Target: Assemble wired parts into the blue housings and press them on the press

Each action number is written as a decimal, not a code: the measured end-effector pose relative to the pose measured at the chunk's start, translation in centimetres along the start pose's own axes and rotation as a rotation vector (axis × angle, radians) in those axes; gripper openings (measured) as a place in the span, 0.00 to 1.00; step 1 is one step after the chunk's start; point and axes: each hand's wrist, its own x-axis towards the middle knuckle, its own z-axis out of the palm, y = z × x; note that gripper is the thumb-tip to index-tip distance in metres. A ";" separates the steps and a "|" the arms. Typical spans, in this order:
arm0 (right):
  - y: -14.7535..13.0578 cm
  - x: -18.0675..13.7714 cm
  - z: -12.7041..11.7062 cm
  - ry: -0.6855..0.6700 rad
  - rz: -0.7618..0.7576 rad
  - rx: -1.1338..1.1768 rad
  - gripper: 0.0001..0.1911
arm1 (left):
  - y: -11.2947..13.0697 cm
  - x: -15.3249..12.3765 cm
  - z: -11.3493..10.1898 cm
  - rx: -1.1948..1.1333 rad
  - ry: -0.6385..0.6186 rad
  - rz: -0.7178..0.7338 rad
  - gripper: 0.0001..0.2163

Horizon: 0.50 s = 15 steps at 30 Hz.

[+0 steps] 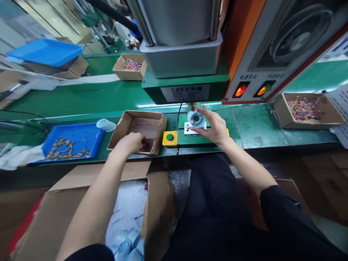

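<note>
My right hand (216,127) has its thumb and fingers around a light-blue plastic cup (196,119), open end up, under the tip of a press (192,106). Something dark and round shows inside the cup. A small white plate (188,128) lies at the cup's base. My left hand (132,142) reaches into a shallow cardboard box (160,134) with a few tiny parts on its bottom. Its fingers are curled together, and what they pinch, if anything, is hidden. A yellow button box (170,138) with a green button stands between my hands.
A blue tray (94,139) of small metal parts and a tipped cup (105,125) lie left. Boxes of wired parts stand behind (129,74) and at right (307,123). An orange control cabinet (244,40) overhangs the right side. Below sits a carton (160,203) with blue cups.
</note>
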 end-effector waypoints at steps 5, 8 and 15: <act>-0.4 0.5 0.4 0.056 -0.081 -0.039 0.33 | 0.1 -0.5 -0.5 -0.015 0.011 0.029 0.17; -0.8 0.5 0.5 0.085 -0.119 -0.048 0.31 | -0.2 -1.0 -0.8 -0.093 0.040 0.080 0.19; -1.6 1.8 0.4 -0.067 0.107 -0.108 0.35 | 1.6 -3.2 -1.4 -0.412 0.411 0.088 0.19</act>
